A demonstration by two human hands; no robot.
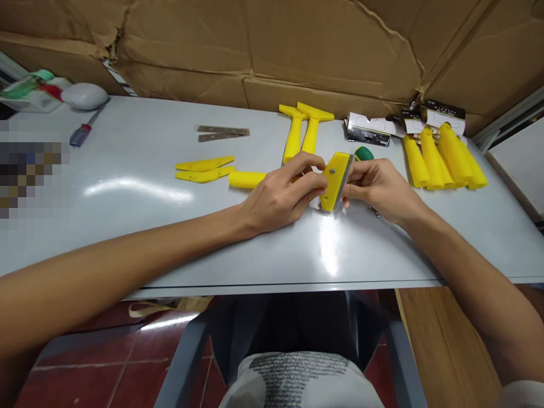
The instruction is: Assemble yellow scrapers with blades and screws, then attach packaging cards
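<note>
My left hand (287, 192) is closed around a yellow scraper (334, 184), whose handle sticks out to the left beneath my palm. One screw sits in the upper part of its head, and a lower hole shows without one. A grey metal blade (346, 180) runs along the head's right edge. At that edge my right hand (378, 184) has its thumb and fingers pinched together; what they grip, if anything, is hidden. Just behind it a green rounded object (364, 153) is partly covered. Small screws (374, 211) lie beneath the right hand.
Two yellow scraper handles (312, 133), two yellow plates (204, 170) and metal blades (221, 133) lie around. Packaging cards (368, 130) and several carded yellow scrapers (450, 156) are at right. A screwdriver (80, 135) lies left. Cardboard (297, 51) backs the table.
</note>
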